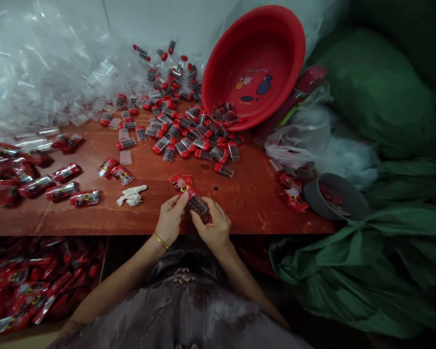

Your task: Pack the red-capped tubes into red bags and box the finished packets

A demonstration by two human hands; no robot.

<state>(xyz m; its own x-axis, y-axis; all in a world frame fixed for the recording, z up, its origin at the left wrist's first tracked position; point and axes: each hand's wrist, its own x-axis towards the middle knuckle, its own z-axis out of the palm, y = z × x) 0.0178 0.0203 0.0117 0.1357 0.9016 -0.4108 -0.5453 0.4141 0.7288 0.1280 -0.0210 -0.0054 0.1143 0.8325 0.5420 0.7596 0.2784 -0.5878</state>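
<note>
Near the front edge of the table, my left hand [168,222] pinches a red printed wrapper [180,182] where it meets the red end of a small clear container [198,205]. Dark pieces fill the container. My right hand [215,228] is closed around its other end, with the thumb underneath. Whether the container is partly inside the wrapper I cannot tell. Two red wrapped packets [121,174] lie to the left, beside some crumpled white scraps [132,195]. Farther back is a heap of similar red-capped containers [189,128].
A red basin [254,68] leans tilted behind the heap. Clear empty cases [58,72] pile up at the back left. Wrapped packets [36,184] lie at left, more fill a box [29,281] below. A grey bowl [336,196] and green sacks [370,271] are at right.
</note>
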